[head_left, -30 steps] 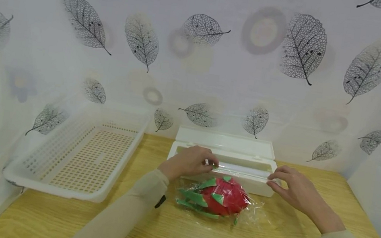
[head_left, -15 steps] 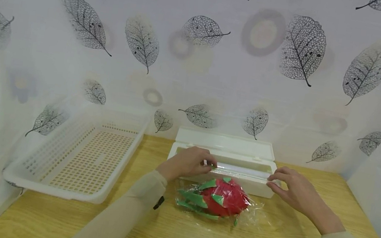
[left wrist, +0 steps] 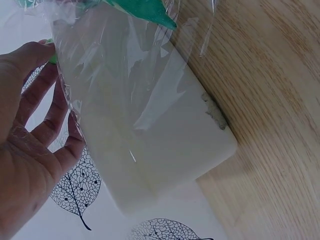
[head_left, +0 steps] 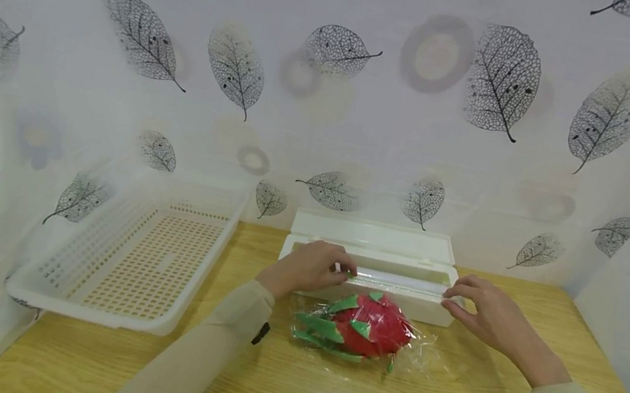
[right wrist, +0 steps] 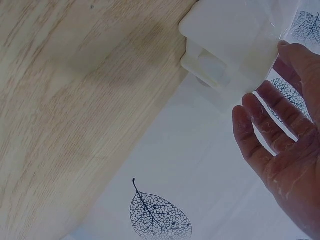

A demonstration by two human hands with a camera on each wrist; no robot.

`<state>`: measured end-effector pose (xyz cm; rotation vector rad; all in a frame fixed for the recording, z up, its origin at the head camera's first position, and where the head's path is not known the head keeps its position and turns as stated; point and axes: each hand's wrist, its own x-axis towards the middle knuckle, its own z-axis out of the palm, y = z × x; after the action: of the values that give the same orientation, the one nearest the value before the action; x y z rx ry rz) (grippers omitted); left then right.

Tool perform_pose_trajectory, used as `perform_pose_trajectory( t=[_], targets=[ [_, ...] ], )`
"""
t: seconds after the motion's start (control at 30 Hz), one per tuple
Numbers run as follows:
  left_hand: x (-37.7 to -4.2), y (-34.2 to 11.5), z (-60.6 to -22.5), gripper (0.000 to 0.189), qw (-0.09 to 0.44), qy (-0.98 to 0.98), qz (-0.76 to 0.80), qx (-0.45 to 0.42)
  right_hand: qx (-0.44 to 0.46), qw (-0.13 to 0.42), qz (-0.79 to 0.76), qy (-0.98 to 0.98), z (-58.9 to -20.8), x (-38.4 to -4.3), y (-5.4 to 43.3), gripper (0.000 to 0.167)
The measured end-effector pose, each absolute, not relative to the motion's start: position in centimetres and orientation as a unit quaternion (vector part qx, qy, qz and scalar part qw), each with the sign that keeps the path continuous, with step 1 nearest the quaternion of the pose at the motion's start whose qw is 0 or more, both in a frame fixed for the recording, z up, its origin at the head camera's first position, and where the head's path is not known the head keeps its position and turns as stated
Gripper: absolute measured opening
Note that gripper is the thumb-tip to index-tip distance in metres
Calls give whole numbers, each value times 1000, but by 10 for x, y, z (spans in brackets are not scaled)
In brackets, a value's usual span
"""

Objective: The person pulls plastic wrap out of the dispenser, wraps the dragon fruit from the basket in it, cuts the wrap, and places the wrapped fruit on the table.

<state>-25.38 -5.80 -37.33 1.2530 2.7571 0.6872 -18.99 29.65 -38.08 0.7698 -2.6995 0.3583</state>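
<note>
A white cling film box (head_left: pixel 426 311) stands at the back of the table with its lid (head_left: pixel 370 234) raised, a roll of cling film (head_left: pixel 406 281) inside. At its front rim my left hand (head_left: pixel 311 266) pinches a small green slide cutter (left wrist: pixel 52 58) between thumb and fingers. My right hand (head_left: pixel 489 311) grips the box's right end, thumb at the front edge and fingers curled behind in the right wrist view. Just before the box lies a red dragon fruit (head_left: pixel 378 326) with green scales, in clear film that runs up over the box's front.
A white perforated plastic basket (head_left: pixel 172 311) sits on the left of the wooden table (head_left: pixel 241 381). Behind everything hangs a white curtain (head_left: pixel 361 129) printed with dark leaves, close to the raised lid.
My left hand has slid slightly left along the box's rim with the green slide cutter. The right hand, box and dragon fruit stay where they were.
</note>
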Motion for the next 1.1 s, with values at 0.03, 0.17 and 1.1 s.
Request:
perform_pose_trajectory(
  t=[0.03, 0.17, 1.1],
  targets=[
    [-254, -58, -373, 19, 17, 888, 220, 404, 269, 154, 126, -942, -381, -190, 297, 9],
    [-253, -59, -373, 18, 14, 888, 218, 404, 268, 153, 127, -943, -381, -190, 297, 9],
    [-249, -62, -367, 17, 3, 901, 174, 398, 267, 150, 125, -944, -379, -190, 296, 8]
  ],
)
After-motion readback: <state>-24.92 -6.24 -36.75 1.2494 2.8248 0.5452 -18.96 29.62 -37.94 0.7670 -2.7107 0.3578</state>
